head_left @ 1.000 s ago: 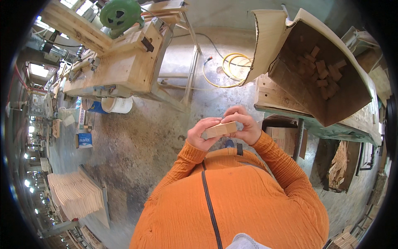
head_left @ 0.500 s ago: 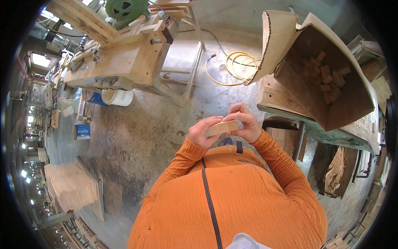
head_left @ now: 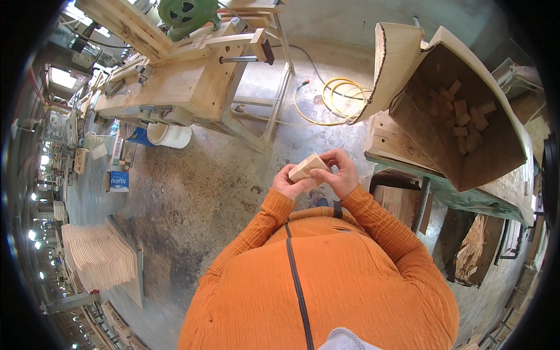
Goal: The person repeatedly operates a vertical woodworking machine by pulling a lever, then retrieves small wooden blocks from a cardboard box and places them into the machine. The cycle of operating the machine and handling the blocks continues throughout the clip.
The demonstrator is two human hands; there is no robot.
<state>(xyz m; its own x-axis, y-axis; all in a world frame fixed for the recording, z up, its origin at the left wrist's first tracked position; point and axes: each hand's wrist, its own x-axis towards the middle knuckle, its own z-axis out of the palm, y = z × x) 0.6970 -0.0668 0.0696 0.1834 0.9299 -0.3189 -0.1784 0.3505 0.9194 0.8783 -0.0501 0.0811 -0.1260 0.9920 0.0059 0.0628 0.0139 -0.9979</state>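
Note:
Between my two hands, in front of my waist, is a small pale wooden block [head_left: 307, 165], tilted up toward the far right. My left hand [head_left: 290, 183] grips its lower left end, the thumb along the near edge. My right hand [head_left: 343, 175] holds the right end, with the thumb on the block's face. Parts of the block are hidden behind my fingers. To the right, a large open cardboard box [head_left: 429, 143] leans on its side with several similar wooden blocks [head_left: 461, 111] inside.
The box rests on a green-edged wooden bench [head_left: 385, 137]. A workbench with a vise [head_left: 175, 93] stands at the far left, a white bucket [head_left: 169, 135] below it. A coiled yellow hose [head_left: 338, 96] lies on the floor. Stacked curved wood pieces [head_left: 96, 254] sit at the left.
Both hands have turned the block, so that its broad face and upper end now show. My fingers have shifted their hold. The view has moved slightly.

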